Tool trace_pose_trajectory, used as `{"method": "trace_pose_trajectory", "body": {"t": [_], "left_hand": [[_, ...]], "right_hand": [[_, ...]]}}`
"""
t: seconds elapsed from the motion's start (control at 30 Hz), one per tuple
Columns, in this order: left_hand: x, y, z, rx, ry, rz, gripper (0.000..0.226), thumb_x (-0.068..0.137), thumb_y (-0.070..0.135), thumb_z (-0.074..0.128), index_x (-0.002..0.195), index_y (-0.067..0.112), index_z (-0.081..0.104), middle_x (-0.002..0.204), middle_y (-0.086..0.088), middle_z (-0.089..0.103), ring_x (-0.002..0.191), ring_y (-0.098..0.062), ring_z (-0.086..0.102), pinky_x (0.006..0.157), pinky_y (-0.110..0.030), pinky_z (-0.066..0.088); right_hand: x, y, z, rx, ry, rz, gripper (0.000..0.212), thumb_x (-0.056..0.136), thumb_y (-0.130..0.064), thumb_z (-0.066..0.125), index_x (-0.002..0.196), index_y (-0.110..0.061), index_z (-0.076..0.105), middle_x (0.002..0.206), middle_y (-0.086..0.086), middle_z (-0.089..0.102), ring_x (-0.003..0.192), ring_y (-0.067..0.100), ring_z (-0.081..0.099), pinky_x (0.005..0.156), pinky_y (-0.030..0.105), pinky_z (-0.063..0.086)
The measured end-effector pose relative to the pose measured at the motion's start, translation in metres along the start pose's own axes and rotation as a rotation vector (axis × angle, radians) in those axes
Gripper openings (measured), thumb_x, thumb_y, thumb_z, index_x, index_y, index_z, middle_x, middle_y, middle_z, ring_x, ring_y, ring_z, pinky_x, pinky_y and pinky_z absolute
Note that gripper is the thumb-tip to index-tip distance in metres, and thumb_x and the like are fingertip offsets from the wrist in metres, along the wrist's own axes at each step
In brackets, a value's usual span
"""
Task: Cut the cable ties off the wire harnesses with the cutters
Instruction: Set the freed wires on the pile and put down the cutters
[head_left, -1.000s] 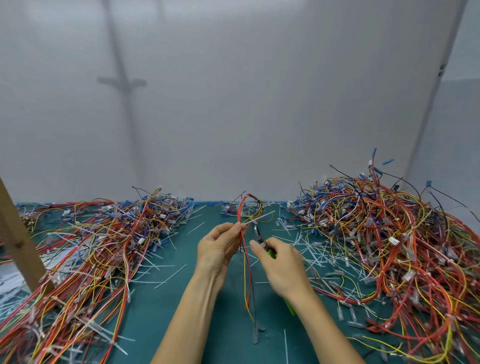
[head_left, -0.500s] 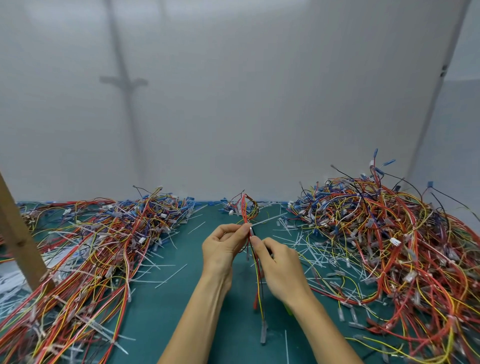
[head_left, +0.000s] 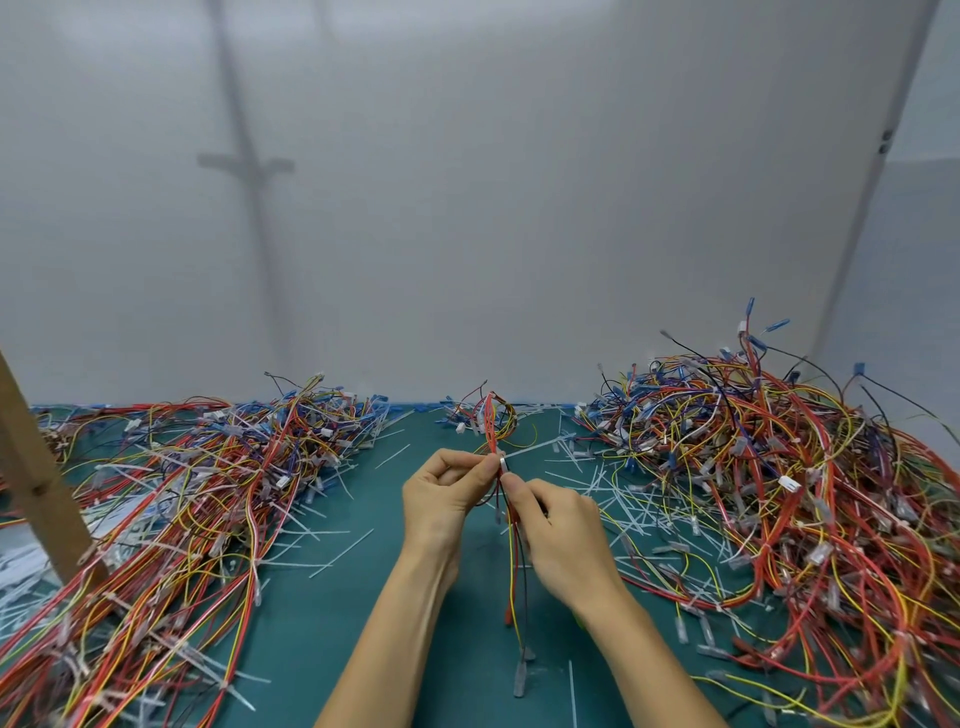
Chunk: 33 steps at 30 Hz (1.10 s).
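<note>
Holding one wire harness (head_left: 515, 571) upright above the green mat (head_left: 332, 623), mid-table, between two bare hands.

Left hand (head_left: 447, 493): forearm rising from the lower edge, wrist straight, thumb side up. Thumb and forefinger pinched on the bundle near its top, other fingers curled beneath.

Right hand (head_left: 563, 535): forearm in from the lower right, knuckles up, fingers curled. Forefinger tip pressed to the wires just below the left pinch, gripping the harness as well.

Cutters: not to be made out in this view.

Small pale piece (head_left: 503, 462) at the pinch — tie head or tool tip, cannot tell.

Harness wires red, yellow and black. Looped above the hands, hanging straight below, lower ends down at the mat.

Flanking: left pile (head_left: 208, 493) and taller right pile (head_left: 779, 467) of tangled harnesses, both well apart from the hands.

Loose cut ties (head_left: 623, 499) scattered on the mat — thickest toward the right.

Wooden post (head_left: 36, 488) leaning at the far left. Plain white wall (head_left: 467, 208) behind.
</note>
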<state>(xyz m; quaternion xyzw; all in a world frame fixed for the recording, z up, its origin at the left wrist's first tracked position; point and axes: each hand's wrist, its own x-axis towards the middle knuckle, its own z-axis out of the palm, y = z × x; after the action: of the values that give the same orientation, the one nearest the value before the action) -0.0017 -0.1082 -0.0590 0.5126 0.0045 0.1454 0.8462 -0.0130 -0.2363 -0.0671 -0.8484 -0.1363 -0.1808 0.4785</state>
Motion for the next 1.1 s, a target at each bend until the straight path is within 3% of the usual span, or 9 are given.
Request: {"method": "trace_pose_trajectory", "body": {"t": [0.13, 0.27, 0.43, 0.53, 0.67, 0.8, 0.93, 1.0, 1.1], "left_hand": [[0.001, 0.000, -0.002, 0.005, -0.010, -0.001, 0.021, 0.056, 0.015, 0.081, 0.070, 0.009, 0.066, 0.067, -0.007, 0.072, 0.057, -0.010, 0.065, 0.057, -0.018, 0.053], [0.001, 0.001, -0.002, 0.005, -0.021, -0.002, 0.023, 0.055, 0.017, 0.083, 0.071, 0.010, 0.067, 0.070, -0.008, 0.072, 0.061, -0.012, 0.066, 0.060, -0.019, 0.054], [0.005, 0.007, -0.002, -0.057, 0.027, 0.011, 0.011, 0.083, 0.000, 0.068, 0.080, 0.011, 0.065, 0.073, -0.005, 0.068, 0.067, -0.012, 0.065, 0.062, -0.018, 0.055], [0.009, 0.009, -0.004, -0.116, 0.112, 0.012, 0.016, 0.091, -0.003, 0.048, 0.093, 0.008, 0.060, 0.065, -0.001, 0.058, 0.056, -0.010, 0.055, 0.057, -0.020, 0.051], [0.015, 0.007, -0.011, -0.076, 0.242, 0.010, 0.021, 0.098, 0.012, 0.045, 0.090, 0.009, 0.064, 0.058, 0.005, 0.037, 0.051, -0.009, 0.035, 0.053, -0.020, 0.039], [0.016, 0.004, -0.016, 0.180, 0.318, 0.130, 0.023, 0.100, 0.024, 0.052, 0.087, 0.018, 0.070, 0.057, 0.008, 0.032, 0.048, -0.006, 0.031, 0.054, -0.019, 0.039], [0.015, 0.006, -0.016, 0.169, 0.295, 0.217, 0.026, 0.103, 0.020, 0.045, 0.094, 0.024, 0.069, 0.052, 0.015, 0.030, 0.049, -0.005, 0.027, 0.054, -0.021, 0.035], [0.015, 0.010, -0.015, 0.131, 0.258, 0.243, 0.028, 0.105, 0.019, 0.042, 0.100, 0.023, 0.070, 0.052, 0.015, 0.030, 0.052, -0.007, 0.027, 0.054, -0.019, 0.034], [0.015, 0.013, -0.017, 0.082, 0.153, 0.253, 0.033, 0.104, 0.011, 0.036, 0.107, 0.017, 0.069, 0.054, 0.015, 0.039, 0.055, -0.007, 0.029, 0.058, -0.022, 0.031]], "right_hand": [[0.001, 0.001, -0.002, 0.002, -0.041, -0.010, 0.041, 0.097, -0.054, 0.044, 0.058, -0.046, 0.056, 0.049, -0.017, 0.052, 0.051, 0.007, 0.044, 0.054, 0.024, 0.032], [0.002, 0.004, -0.003, 0.015, -0.064, 0.006, 0.047, 0.096, -0.056, 0.045, 0.055, -0.035, 0.054, 0.047, -0.013, 0.049, 0.050, 0.009, 0.040, 0.054, 0.027, 0.032], [0.000, 0.005, -0.004, -0.096, -0.008, 0.053, 0.054, 0.094, -0.060, 0.046, 0.061, -0.019, 0.058, 0.047, -0.007, 0.050, 0.055, 0.013, 0.049, 0.059, 0.035, 0.040], [-0.001, 0.008, -0.009, -0.360, 0.042, 0.111, 0.048, 0.095, -0.062, 0.040, 0.066, -0.024, 0.046, 0.065, -0.008, 0.053, 0.064, 0.018, 0.050, 0.055, 0.033, 0.037], [0.000, 0.019, -0.011, -0.646, -0.025, 0.175, 0.037, 0.096, -0.056, 0.045, 0.094, -0.021, 0.058, 0.100, 0.000, 0.060, 0.096, 0.024, 0.055, 0.067, 0.033, 0.036], [-0.002, 0.025, -0.007, -0.616, -0.055, 0.216, 0.033, 0.097, -0.049, 0.048, 0.076, -0.025, 0.040, 0.095, 0.001, 0.057, 0.098, 0.025, 0.055, 0.067, 0.032, 0.033], [-0.002, 0.031, -0.004, -0.688, -0.058, 0.234, 0.035, 0.096, -0.050, 0.049, 0.094, -0.016, 0.061, 0.105, 0.002, 0.062, 0.103, 0.024, 0.052, 0.076, 0.033, 0.040], [-0.002, 0.033, -0.004, -0.723, -0.067, 0.246, 0.040, 0.096, -0.052, 0.050, 0.103, -0.016, 0.064, 0.107, 0.000, 0.062, 0.106, 0.022, 0.050, 0.080, 0.032, 0.042], [-0.002, 0.029, -0.004, -0.679, -0.038, 0.226, 0.040, 0.097, -0.053, 0.047, 0.101, -0.017, 0.065, 0.104, 0.000, 0.061, 0.105, 0.021, 0.050, 0.082, 0.032, 0.042]]}}
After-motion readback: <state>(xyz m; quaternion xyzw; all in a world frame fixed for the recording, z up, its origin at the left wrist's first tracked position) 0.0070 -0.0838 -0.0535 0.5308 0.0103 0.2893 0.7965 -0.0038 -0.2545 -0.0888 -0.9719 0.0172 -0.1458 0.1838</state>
